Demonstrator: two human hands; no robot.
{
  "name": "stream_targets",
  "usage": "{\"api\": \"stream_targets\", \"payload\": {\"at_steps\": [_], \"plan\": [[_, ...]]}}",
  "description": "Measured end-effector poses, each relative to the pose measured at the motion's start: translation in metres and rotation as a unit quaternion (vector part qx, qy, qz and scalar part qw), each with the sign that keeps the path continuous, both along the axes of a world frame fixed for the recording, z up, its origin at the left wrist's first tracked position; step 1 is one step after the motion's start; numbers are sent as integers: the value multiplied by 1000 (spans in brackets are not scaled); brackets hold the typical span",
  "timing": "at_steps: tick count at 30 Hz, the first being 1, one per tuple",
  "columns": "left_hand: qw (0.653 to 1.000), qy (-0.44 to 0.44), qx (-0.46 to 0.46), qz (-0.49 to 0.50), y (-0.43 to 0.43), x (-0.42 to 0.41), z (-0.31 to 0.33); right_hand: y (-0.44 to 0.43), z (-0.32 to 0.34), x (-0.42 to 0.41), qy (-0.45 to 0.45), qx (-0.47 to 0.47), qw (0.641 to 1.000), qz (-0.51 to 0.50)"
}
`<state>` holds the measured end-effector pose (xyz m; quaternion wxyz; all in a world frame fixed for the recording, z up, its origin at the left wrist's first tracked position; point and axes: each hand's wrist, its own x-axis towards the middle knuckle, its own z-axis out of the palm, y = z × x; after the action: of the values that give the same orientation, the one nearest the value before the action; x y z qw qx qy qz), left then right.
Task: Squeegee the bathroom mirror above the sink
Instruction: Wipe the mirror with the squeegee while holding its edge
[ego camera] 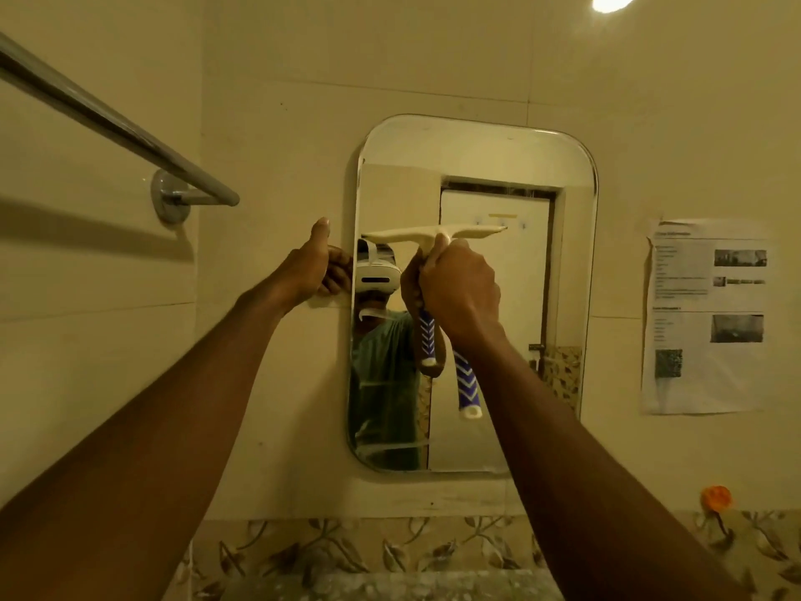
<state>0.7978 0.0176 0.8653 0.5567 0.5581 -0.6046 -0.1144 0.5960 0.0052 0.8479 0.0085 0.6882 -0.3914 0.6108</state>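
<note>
A rounded rectangular mirror (pixel 511 323) hangs on the cream tiled wall. My right hand (pixel 459 288) is shut on the blue-and-white handle of a squeegee (pixel 466 386). Its cream blade lies level against the glass in the upper half of the mirror, a little below the top. My left hand (pixel 314 262) grips the mirror's left edge, thumb pointing up, fingers wrapped round the rim. Streaks of water show near the mirror's bottom left. The glass reflects a person in a green shirt, a headset and a door behind.
A chrome towel rail (pixel 130 128) juts out from the wall at upper left. A printed paper sheet (pixel 706 314) is stuck to the wall right of the mirror. An orange hook (pixel 717 498) sits at lower right above a leaf-patterned tile border (pixel 346 553).
</note>
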Motion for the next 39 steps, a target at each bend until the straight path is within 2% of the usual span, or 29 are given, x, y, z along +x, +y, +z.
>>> {"api": "stream_targets", "payload": {"at_steps": [4, 11, 16, 21, 24, 34, 36, 39], "plan": [[999, -13, 37, -13, 3, 4, 7, -3, -18, 9, 27, 19, 999, -5], [1000, -24, 16, -3, 4, -3, 0, 2, -136, 4, 85, 83, 993, -15], [999, -26, -20, 31, 2, -9, -8, 13, -158, -5, 133, 154, 978, -36], [998, -27, -19, 62, 3, -11, -19, 17, -93, -2, 68, 39, 997, 5], [995, -40, -28, 85, 4, -14, -24, 12, -68, 3, 76, 22, 997, -11], [989, -65, -67, 117, 2, -21, -30, 9, -224, -12, 168, 96, 980, -40], [986, -73, -71, 133, 0, -21, -34, 5, -226, -17, 161, 99, 982, -26], [979, -98, -74, 164, -2, -21, -46, -4, -190, -28, 85, 51, 995, 12]]}}
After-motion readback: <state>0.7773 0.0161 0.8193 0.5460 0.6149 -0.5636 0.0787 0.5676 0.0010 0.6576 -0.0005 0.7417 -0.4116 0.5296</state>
